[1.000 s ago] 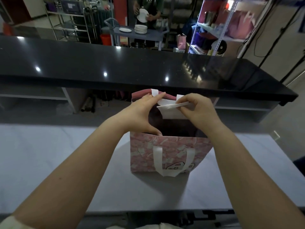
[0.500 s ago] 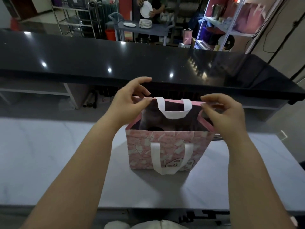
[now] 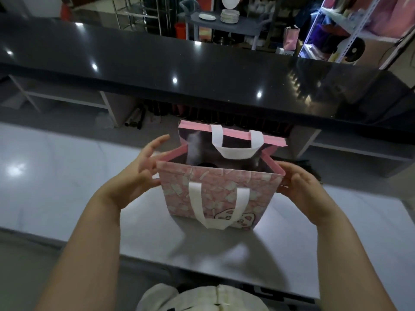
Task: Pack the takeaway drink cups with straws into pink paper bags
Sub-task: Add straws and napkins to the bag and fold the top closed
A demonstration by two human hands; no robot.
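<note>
A pink patterned paper bag (image 3: 213, 194) stands upright and open on the white table (image 3: 56, 176), in the middle of the view. Both white handles hang down, the far one (image 3: 235, 151) into the mouth and the near one (image 3: 215, 223) over the front. My left hand (image 3: 134, 176) is at the bag's left side, fingers spread and relaxed, touching the folded side near the rim. At the top right corner my right hand (image 3: 301, 185) rests against the bag. A dark round shape (image 3: 203, 163) shows inside; what it is cannot be told. No straw is visible.
A long glossy black counter (image 3: 202, 75) runs across just behind the bag, higher than the table. Beyond it are metal racks, a cart with stacked plates (image 3: 229, 15) and a shelf with pink bags (image 3: 381, 16). The table's near edge lies close to my body.
My hands let go of the far handle and rim, then dropped from the top edge to the bag's two sides. The bag's mouth now stands wider open. The camera tilted down.
</note>
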